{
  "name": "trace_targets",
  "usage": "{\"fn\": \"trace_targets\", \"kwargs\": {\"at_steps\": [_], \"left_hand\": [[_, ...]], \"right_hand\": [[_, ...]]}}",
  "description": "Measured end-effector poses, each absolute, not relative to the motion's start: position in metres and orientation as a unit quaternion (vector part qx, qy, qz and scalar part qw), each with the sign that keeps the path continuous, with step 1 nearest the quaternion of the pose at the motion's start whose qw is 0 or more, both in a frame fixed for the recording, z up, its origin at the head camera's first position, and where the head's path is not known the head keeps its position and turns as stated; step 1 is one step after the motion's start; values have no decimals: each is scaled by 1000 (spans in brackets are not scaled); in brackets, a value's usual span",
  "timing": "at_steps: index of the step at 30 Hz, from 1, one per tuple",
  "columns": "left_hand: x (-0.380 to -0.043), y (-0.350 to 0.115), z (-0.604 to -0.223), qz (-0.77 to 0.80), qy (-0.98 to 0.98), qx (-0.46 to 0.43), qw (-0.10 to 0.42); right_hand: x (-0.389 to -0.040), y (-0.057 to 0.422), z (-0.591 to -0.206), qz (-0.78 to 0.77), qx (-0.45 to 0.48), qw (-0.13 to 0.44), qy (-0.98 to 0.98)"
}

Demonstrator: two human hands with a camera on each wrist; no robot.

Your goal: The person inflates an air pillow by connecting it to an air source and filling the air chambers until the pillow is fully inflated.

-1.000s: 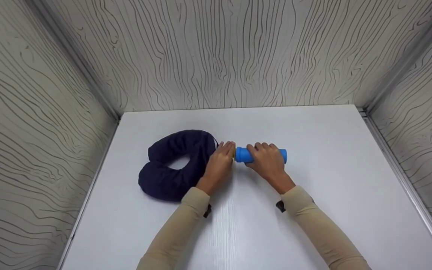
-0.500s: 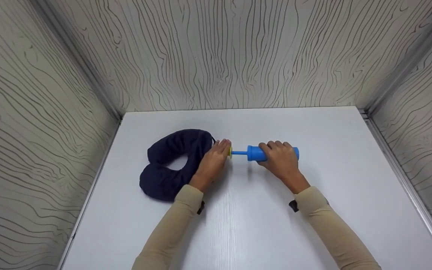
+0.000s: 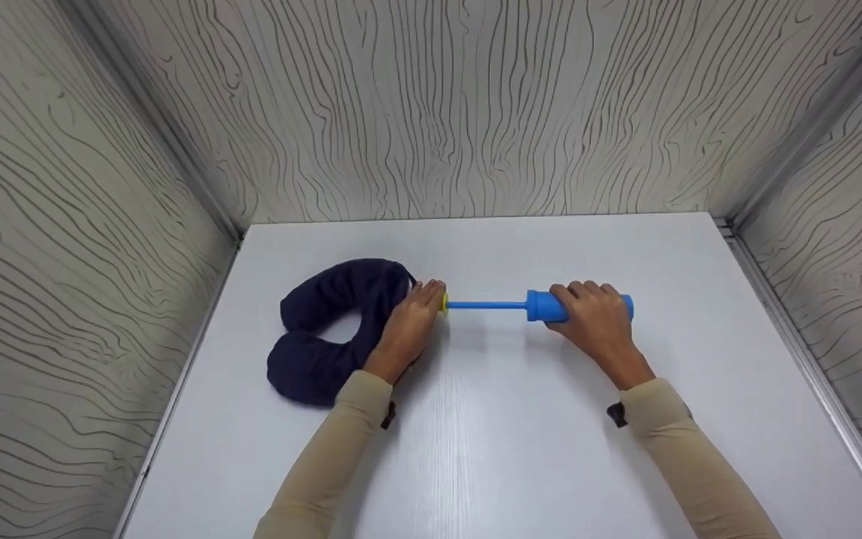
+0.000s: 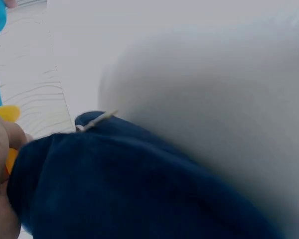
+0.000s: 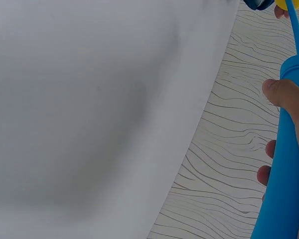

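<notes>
A blue hand pump (image 3: 542, 306) is stretched sideways above the table, its thin blue rod (image 3: 487, 305) drawn far out of the barrel. My right hand (image 3: 595, 318) grips the barrel, thumb and fingers wrapped round it, as the right wrist view also shows. At the rod's left end, my left hand (image 3: 410, 322) holds the yellow end piece (image 4: 8, 113), which shows on both sides of the fingers in the left wrist view. A navy neck pillow (image 3: 311, 367) lies against the left hand; its edge by the yellow piece is hidden.
A white table (image 3: 506, 449) lies under everything. Wood-patterned panels (image 3: 431, 112) rise at the back and both sides, with metal strips along the side edges. A pale cord or tag (image 4: 97, 120) sticks out from the pillow.
The barrel has moved right with my right hand, and the rod, at first inside, now shows at length. My left hand and the pillow have shifted slightly left.
</notes>
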State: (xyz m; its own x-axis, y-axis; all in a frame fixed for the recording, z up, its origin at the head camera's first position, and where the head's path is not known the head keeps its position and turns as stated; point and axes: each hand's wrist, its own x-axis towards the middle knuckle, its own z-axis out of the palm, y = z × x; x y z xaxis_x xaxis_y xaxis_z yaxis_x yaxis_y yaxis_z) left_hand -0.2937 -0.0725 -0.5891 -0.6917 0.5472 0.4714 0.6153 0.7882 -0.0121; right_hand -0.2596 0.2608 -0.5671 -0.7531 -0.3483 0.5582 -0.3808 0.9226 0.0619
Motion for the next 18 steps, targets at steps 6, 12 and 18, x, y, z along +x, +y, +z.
{"fn": "trace_targets", "kwargs": {"at_steps": [6, 12, 18], "left_hand": [[-289, -56, -590, -65, -917, -304, 249], [-287, -39, -589, -64, -914, -291, 276], [-284, -26, -588, -84, -912, -293, 276]], "right_hand": [[-255, 259, -570, 17, 197, 285, -938], [-252, 244, -570, 13, 195, 278, -940], [-253, 226, -570, 11, 195, 275, -941]]}}
